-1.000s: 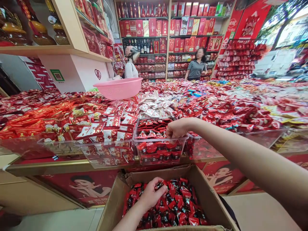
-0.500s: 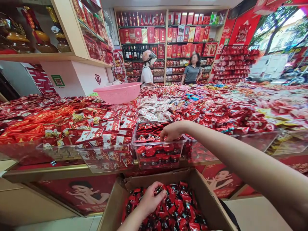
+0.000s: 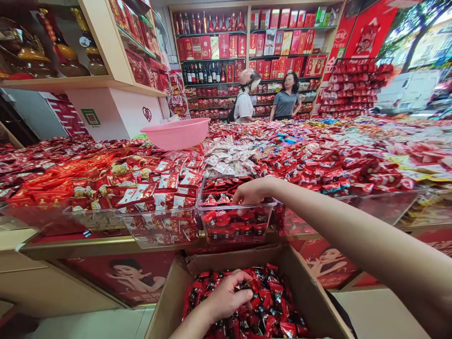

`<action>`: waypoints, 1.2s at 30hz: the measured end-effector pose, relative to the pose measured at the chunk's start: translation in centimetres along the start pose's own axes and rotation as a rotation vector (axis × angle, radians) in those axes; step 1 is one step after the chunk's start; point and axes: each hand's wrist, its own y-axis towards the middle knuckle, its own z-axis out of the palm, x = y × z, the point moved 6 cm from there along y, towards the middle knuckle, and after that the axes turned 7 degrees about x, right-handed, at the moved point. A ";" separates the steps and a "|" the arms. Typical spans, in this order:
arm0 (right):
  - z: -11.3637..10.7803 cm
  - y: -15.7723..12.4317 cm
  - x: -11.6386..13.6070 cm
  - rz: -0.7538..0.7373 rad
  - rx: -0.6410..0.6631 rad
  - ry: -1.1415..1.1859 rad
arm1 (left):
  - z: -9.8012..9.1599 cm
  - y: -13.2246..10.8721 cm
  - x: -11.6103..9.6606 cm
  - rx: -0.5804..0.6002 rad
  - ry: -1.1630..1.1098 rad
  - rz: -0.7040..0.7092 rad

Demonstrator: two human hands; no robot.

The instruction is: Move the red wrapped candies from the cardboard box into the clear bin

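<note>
My left hand [image 3: 229, 295] is down in an open cardboard box [image 3: 310, 294], its fingers curled round some of the red-and-black wrapped candies [image 3: 271, 301] that fill it. Between thumb and forefinger a bit of dark wrapper shows; the other fingertips are hidden. My right hand [image 3: 251, 192] reaches into a clear plastic bin [image 3: 235, 238] just behind the box. Its fingers bend downward and inward among similar red packets [image 3: 217, 197], and what they hold, if anything, is hidden. Rows of these packets show through the bin's front wall.
Clear bins beside mine hold white-and-red packets [image 3: 173, 202] and red packets [image 3: 328, 165]. A pink plastic basket [image 3: 176, 134] rests on the sweets behind. Two people [image 3: 243, 101] stand by the back shelves. A wooden cabinet [image 3: 116, 80] overhangs the left side.
My left hand has shifted slightly right and down among the candies. My right hand stays in the bin, fingers slightly lower. The helmeted person has moved right, and the view has shifted slightly.
</note>
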 end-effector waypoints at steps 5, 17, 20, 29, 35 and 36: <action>0.1 0.4 0.3 -0.045 -0.056 -0.039 | 0.2 -2.2 -5.4 -0.108 0.023 0.142; 0.3 0.1 -0.8 -0.025 -0.167 0.004 | -4.1 -5.7 -14.8 -0.484 -0.163 0.426; 0.4 0.4 -1.0 -0.055 -0.182 0.009 | -5.0 -6.3 -16.2 -0.564 -0.113 0.454; 0.0 -0.3 -1.2 -0.011 -0.323 0.026 | -7.8 -5.9 -22.6 -0.773 0.623 0.586; -1.9 -3.2 -0.3 -0.178 -0.581 0.316 | -6.9 -4.0 -25.3 -0.808 1.265 0.637; -2.0 -3.5 0.0 -0.264 -0.572 0.475 | -6.7 -3.6 -25.6 -0.795 1.333 0.646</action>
